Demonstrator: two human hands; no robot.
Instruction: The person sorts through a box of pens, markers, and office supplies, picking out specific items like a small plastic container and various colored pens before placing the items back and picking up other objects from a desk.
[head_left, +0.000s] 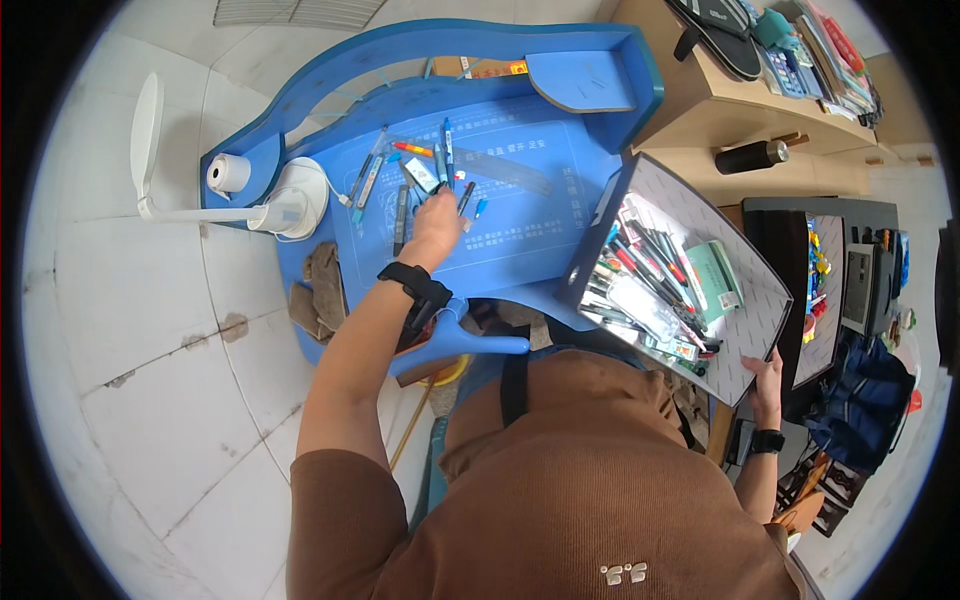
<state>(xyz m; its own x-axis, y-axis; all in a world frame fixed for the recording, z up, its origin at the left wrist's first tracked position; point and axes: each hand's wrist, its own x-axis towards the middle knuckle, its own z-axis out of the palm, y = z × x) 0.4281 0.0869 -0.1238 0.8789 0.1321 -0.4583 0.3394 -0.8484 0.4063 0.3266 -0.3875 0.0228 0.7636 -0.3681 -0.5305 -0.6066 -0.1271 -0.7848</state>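
My left hand (439, 221) reaches over the blue desk (517, 251), its fingertips down among pens and markers. Whether it grips one of them cannot be told. Beside it lie a blue marker (448, 142), an orange-and-yellow pen (412, 149), a white eraser-like block (421, 174), a dark grey pen or case (401, 221) and a clear ruler (510, 171). At the right, my right hand (763, 379) holds the near corner of a large open box (750, 315), tilted against the desk's edge. Many pens (660, 259), a clear case (641, 307) and a green packet (712, 277) fill part of it.
A white desk lamp (296, 199) and a paper roll (229, 174) stand at the desk's left. Brown cloth (322, 289) lies on its near left edge. A raised blue shelf (585, 75) borders the back. At the right are a black bottle (750, 156) and another box (817, 352) with colourful pieces.
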